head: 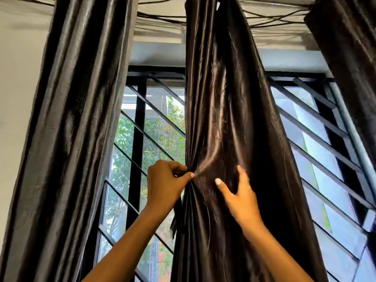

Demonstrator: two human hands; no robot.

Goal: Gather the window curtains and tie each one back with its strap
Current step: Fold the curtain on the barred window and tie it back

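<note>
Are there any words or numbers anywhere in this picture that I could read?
No, none. The middle curtain has small stitched shapes, but they are a pattern, not letters I can read. The left hand pinches its fabric, the right hand rests on it. The window bars carry no labels.

Ahead of me a window [154, 127] with black slanted bars [142, 137] looks out on green leafy trees [162, 129]. To my right, a second barred pane [325, 151] shows pale, perhaps a neighbouring building. Thin dark cords [162, 18] run along the grey wall [16, 78] above.
</note>
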